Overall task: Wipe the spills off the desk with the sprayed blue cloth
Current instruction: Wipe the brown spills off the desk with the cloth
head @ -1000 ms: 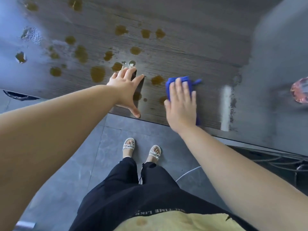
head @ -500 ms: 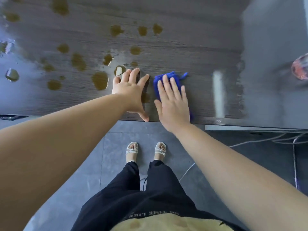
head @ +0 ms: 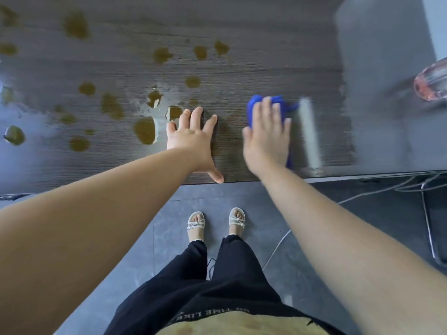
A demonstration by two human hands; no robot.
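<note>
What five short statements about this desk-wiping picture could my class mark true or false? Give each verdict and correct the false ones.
1. The right hand presses flat on the blue cloth. True.
2. The left hand holds a spray bottle. False: it rests open on the desk and holds nothing.
3. Brown spills lie on the desk to the left of the left hand. True.
4. The blue cloth lies on the floor. False: it is on the desk, near the front edge.
5. The person wears sandals. True.
</note>
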